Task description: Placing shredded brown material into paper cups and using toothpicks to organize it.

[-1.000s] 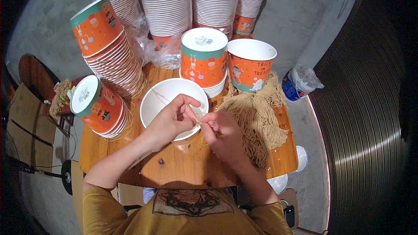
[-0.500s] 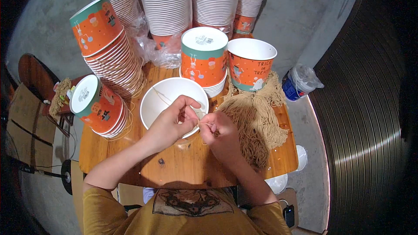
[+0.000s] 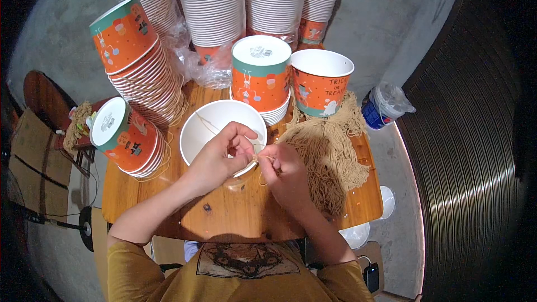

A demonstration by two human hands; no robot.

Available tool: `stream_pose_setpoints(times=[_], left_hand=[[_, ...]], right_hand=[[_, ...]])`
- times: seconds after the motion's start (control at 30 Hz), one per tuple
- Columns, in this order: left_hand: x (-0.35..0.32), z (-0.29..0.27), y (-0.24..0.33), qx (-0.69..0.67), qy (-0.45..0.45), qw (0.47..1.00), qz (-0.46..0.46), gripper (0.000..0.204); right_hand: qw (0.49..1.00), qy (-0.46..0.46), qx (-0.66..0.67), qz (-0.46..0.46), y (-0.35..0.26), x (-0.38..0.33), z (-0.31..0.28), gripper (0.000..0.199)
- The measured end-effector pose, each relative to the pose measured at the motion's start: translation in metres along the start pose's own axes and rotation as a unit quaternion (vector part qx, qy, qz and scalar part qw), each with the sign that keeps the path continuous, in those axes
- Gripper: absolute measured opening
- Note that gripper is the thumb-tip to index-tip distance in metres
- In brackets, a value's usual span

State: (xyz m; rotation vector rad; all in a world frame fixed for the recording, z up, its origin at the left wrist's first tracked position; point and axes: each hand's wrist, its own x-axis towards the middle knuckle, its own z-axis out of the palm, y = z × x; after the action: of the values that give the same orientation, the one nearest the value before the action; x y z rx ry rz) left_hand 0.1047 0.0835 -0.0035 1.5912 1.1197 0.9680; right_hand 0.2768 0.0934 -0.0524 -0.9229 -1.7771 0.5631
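Observation:
My left hand [image 3: 229, 154] and my right hand [image 3: 282, 173] meet at the near right rim of a paper bucket [image 3: 204, 126], whose white inside faces up. Both hands pinch a thin tan string [image 3: 208, 125], which runs from the far left part of the bucket's rim across its opening. A small loop of the string shows between the fingertips, but whether there is a knot I cannot tell. Beside my right hand lies a heap of tan strings [image 3: 324, 151]. An upright orange bucket [image 3: 320, 89] with a white inside stands at the far end of this heap.
Upside-down orange buckets [image 3: 260, 81] are stacked behind the white bucket. Stacks of buckets with strings [image 3: 145, 86] line the table's left side. Tall plastic-wrapped bucket stacks [image 3: 210, 8] stand at the back. A blue pail [image 3: 377, 112] is beyond the wooden table's [image 3: 224, 218] right edge.
My right hand's fingers have shifted slightly at the string, and the loop between the fingertips looks a little different. My left hand keeps its pinch; the buckets stay put.

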Motion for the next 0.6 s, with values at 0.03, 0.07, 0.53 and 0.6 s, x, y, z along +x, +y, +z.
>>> stream_pose_setpoints(times=[0.03, 0.07, 0.53, 0.6], left_hand=[[0.001, 0.000, 0.001, -0.034, -0.005, 0.999, -0.022, 0.029], [0.001, -0.001, 0.001, -0.067, -0.008, 0.997, -0.044, 0.029], [0.003, -0.001, -0.002, -0.112, -0.016, 0.991, -0.069, 0.029], [0.002, -0.001, -0.002, -0.089, -0.015, 0.994, -0.063, 0.028]], right_hand=[[1.000, 0.000, -0.011, 0.007, 0.000, -0.001, 0.000, 0.006], [1.000, 0.000, -0.021, 0.014, 0.000, -0.001, 0.000, 0.008], [0.986, 0.015, -0.130, -0.105, -0.003, 0.003, -0.004, 0.021], [0.978, 0.017, -0.153, -0.138, -0.002, 0.003, -0.004, 0.021]])
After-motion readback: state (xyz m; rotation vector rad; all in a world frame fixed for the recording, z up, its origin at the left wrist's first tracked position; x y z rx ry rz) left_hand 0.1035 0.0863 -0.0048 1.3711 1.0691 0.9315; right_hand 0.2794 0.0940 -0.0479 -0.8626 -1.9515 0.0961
